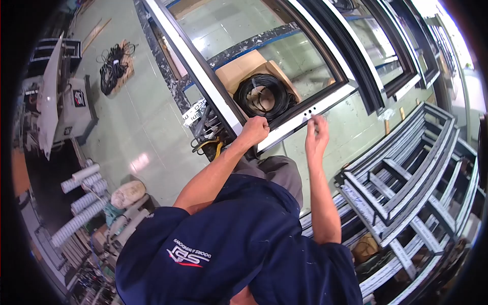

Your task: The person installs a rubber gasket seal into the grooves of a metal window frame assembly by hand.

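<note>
My left hand [255, 130] is closed in a fist against the near left corner of a black and white window or door frame [284, 131]. Whatever its fingers hold, if anything, is hidden. Just off the near bar, beside several small dark holes [309, 111], my right hand [317, 136] has its fingers bent together in a pinch. Anything between those fingertips is too small to make out. Seen through the frame, a coil of black rubber strip or cable [265, 96] lies in an open cardboard box [239, 70].
More dark frames [401, 76] stand on the right. Stacked wrapped frames [406, 178] fill the lower right. Tools and a yellow-handled item [218, 149] lie by my left side. A black cable bundle [113, 68] and wrapped rolls [84, 195] are farther left.
</note>
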The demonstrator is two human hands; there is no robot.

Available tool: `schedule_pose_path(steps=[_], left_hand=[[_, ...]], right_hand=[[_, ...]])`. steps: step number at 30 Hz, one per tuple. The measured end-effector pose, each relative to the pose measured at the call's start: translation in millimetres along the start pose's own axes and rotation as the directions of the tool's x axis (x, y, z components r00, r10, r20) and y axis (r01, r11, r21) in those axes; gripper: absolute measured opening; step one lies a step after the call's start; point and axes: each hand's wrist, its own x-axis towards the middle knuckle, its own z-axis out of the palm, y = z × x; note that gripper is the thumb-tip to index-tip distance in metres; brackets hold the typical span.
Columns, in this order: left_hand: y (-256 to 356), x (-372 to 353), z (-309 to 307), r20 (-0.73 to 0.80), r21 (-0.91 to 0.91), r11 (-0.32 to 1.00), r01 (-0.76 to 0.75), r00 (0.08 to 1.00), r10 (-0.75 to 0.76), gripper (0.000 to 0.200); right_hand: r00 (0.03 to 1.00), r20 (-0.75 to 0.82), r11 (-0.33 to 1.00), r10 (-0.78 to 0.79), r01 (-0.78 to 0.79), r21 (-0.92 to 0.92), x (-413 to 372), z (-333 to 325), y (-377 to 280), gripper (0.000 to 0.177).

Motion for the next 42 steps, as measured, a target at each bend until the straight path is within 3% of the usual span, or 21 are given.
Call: schedule_pose_path(steps=[1, 2, 3, 6, 8, 9, 11, 14, 17, 20, 23, 27, 28, 30, 33, 35, 39, 41, 42], left_hand=[[3.8, -2.0, -10.3, 0.034, -0.017, 1.000, -0.005, 0.999, 0.005, 0.022], [5.4, -3.1, -20.9, 0.069, -0.032, 0.999, -0.010, 0.998, 0.012, 0.022], [9.6, -3.3, -30.2, 0.050, 0.105, 0.992, -0.064, 0.997, 0.059, 0.022], [18.2, -10.4, -27.1, 0.139, 0.226, 0.949, -0.220, 0.972, 0.192, 0.029], [9.9, -8.7, -27.1, 0.168, 0.117, 0.954, -0.278, 0.952, 0.256, 0.032], [7.8, -10.6, -28.7, 0.178, 0.058, 0.953, -0.296, 0.943, 0.282, 0.034], [0.6, -14.2, -28.8, 0.136, 0.125, 0.898, -0.421, 0.904, 0.405, 0.034], [-3.7, -18.9, -21.5, 0.027, 0.128, 0.843, -0.522, 0.852, 0.523, 0.034], [5.2, -20.7, -25.7, 0.124, 0.123, 0.883, -0.452, 0.890, 0.439, 0.035], [-13.0, -9.7, -21.9, 0.135, 0.024, 0.810, -0.586, 0.804, 0.578, 0.032], [-15.8, -4.4, -26.0, 0.230, -0.067, 0.825, -0.562, 0.796, 0.561, 0.030], [-23.4, 9.0, -28.5, 0.298, -0.170, 0.792, -0.586, 0.736, 0.608, 0.031], [-21.6, 11.6, -33.6, 0.344, -0.103, 0.786, -0.609, 0.720, 0.603, 0.032], [-25.0, 23.5, -40.7, 0.394, -0.176, 0.727, -0.663, 0.629, 0.670, 0.032], [-33.6, 45.0, -48.1, 0.522, -0.238, 0.714, -0.659, 0.533, 0.666, 0.032], [-30.6, 56.1, -61.9, 0.564, -0.178, 0.639, -0.748, 0.454, 0.690, 0.033], [-32.5, 75.2, -71.9, 0.684, -0.222, 0.595, -0.773, 0.311, 0.660, 0.032], [-29.6, 80.6, -65.6, 0.691, -0.220, 0.589, -0.777, 0.302, 0.657, 0.032], [-34.7, 78.4, -64.6, 0.699, -0.212, 0.596, -0.775, 0.305, 0.646, 0.031]], right_hand=[[0.988, -0.011, 0.985, 0.155, -0.154, 0.076, -29.1, 4.9, 4.3, 0.032], [0.962, 0.078, 0.954, 0.260, -0.269, 0.132, -54.2, 12.0, 10.0, 0.033], [0.930, 0.187, 0.898, 0.317, -0.358, 0.257, -74.5, 29.5, 31.5, 0.035], [0.871, 0.407, 0.825, 0.274, -0.431, 0.366, -134.5, 34.0, 37.6, 0.048], [0.850, 0.491, 0.807, 0.189, -0.420, 0.415, -157.5, 52.3, 30.8, 0.060], [0.848, 0.500, 0.827, 0.175, -0.402, 0.393, -164.4, 58.8, 21.0, 0.057], [0.846, 0.478, 0.879, 0.237, -0.396, 0.264, -175.2, 74.6, 14.6, 0.052], [0.921, 0.348, 0.893, 0.175, -0.297, 0.339, -187.9, 92.6, 18.2, 0.048], [0.948, 0.236, 0.921, 0.213, -0.275, 0.276, -198.1, 94.7, 2.8, 0.047], [0.941, 0.128, 0.913, 0.314, -0.336, 0.230, -202.6, 107.2, -5.7, 0.044], [0.968, -0.124, 0.975, 0.220, -0.216, 0.050, -199.8, 118.0, -14.9, 0.038], [0.892, -0.090, 0.897, 0.442, -0.441, 0.032, -190.5, 120.7, -49.5, 0.038], [0.872, -0.102, 0.878, 0.478, -0.475, 0.049, -189.3, 129.0, -52.0, 0.039], [0.800, -0.131, 0.810, 0.586, -0.574, 0.119, -184.5, 140.3, -65.1, 0.039], [0.727, -0.266, 0.768, 0.633, -0.633, 0.099, -184.0, 153.5, -76.3, 0.040], [0.681, -0.301, 0.741, 0.668, -0.645, 0.186, -179.0, 161.6, -88.6, 0.040], [0.590, -0.357, 0.687, 0.724, -0.663, 0.297, -163.4, 183.1, -85.6, 0.038], [0.506, -0.300, 0.588, 0.808, -0.710, 0.388, -161.5, 189.3, -92.5, 0.040], [0.516, -0.327, 0.610, 0.792, -0.692, 0.386, -160.9, 191.5, -97.3, 0.040]])
